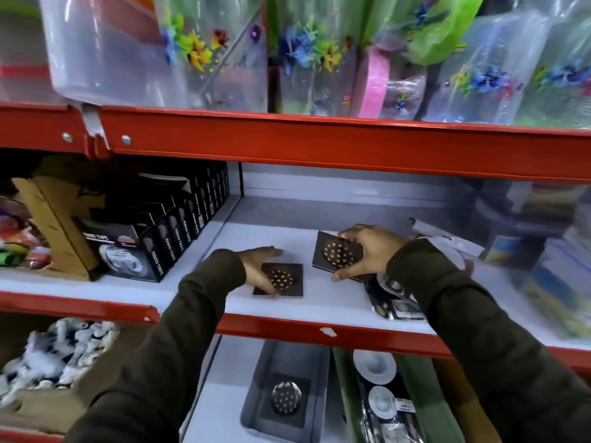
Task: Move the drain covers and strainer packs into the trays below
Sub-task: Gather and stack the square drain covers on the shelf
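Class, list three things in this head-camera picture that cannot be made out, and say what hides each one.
1. Print on the strainer packs: too small and blurred.
2. Goods at the shelf's right end: motion blur.
3. Near corner of the left drain cover: under the left hand.

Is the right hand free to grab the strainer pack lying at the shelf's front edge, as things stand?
Probably not yet. The right hand is closed around a tilted drain cover. The strainer pack lies just below that wrist, uncovered, so the way looks free once the cover is put down.
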`<action>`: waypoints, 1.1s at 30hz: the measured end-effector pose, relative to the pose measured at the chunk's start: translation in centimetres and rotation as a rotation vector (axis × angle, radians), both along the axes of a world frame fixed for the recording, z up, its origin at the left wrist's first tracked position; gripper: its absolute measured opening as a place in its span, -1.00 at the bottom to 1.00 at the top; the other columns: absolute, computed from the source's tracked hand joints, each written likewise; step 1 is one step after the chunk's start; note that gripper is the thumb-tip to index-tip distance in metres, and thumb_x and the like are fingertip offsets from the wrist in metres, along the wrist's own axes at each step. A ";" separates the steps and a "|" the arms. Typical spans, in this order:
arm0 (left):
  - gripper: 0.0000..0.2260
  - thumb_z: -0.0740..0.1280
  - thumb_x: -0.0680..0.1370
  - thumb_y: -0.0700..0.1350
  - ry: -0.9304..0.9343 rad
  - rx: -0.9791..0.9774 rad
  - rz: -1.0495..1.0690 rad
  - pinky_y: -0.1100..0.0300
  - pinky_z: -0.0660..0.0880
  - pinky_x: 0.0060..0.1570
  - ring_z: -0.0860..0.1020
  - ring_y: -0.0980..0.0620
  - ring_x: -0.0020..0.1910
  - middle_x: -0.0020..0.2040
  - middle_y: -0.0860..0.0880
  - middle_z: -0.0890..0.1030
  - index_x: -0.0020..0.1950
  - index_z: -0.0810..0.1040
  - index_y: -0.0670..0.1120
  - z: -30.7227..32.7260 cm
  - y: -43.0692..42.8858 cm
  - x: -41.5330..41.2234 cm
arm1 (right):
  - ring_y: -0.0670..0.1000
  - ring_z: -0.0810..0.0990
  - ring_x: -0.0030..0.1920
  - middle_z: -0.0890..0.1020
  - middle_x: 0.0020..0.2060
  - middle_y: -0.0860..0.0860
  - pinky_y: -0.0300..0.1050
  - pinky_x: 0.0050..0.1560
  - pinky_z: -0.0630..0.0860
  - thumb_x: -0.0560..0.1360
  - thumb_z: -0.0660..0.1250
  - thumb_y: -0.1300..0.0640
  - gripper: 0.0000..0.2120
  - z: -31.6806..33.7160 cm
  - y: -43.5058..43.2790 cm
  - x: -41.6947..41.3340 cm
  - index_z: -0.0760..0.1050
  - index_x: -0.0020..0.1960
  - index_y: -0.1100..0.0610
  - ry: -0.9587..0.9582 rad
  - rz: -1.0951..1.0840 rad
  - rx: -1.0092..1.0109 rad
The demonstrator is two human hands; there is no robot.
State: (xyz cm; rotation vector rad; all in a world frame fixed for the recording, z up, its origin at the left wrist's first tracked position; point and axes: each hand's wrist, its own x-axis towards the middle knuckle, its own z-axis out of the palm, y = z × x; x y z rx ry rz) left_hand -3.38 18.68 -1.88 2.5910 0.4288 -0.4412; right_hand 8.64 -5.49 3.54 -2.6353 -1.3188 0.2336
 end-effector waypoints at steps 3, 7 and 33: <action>-0.28 0.36 0.54 0.12 -0.248 -0.036 0.078 0.12 0.05 0.56 0.08 -0.03 0.61 0.64 -0.01 0.05 0.61 0.10 0.04 0.3 2.2 -1.7 | 0.09 0.50 0.25 0.54 0.27 0.03 0.02 0.32 0.43 0.17 0.49 -0.37 -0.13 -1.2 2.5 -0.9 0.41 0.35 0.05 0.023 -0.010 -0.025; -0.46 0.10 0.64 0.14 -0.607 0.276 0.280 -0.07 0.05 0.58 0.09 -0.09 0.61 0.60 -0.10 0.20 0.57 0.19 -0.07 -0.1 4.2 -2.3 | 0.08 0.48 0.29 0.49 0.32 0.00 -0.01 0.37 0.39 0.17 0.53 -0.31 -0.11 -3.5 6.8 -2.3 0.38 0.39 0.01 0.094 0.029 -0.034; -0.55 0.14 0.62 0.09 -0.746 0.232 0.209 -0.02 0.32 0.47 0.39 -0.14 0.44 0.44 -0.05 0.46 0.48 0.36 -0.01 -0.2 -5.0 1.1 | 0.13 0.40 0.38 0.48 0.34 0.03 0.11 0.40 0.25 0.51 0.23 -0.19 -0.60 -6.9 0.0 -0.6 0.45 0.31 -0.12 -0.054 -0.442 0.429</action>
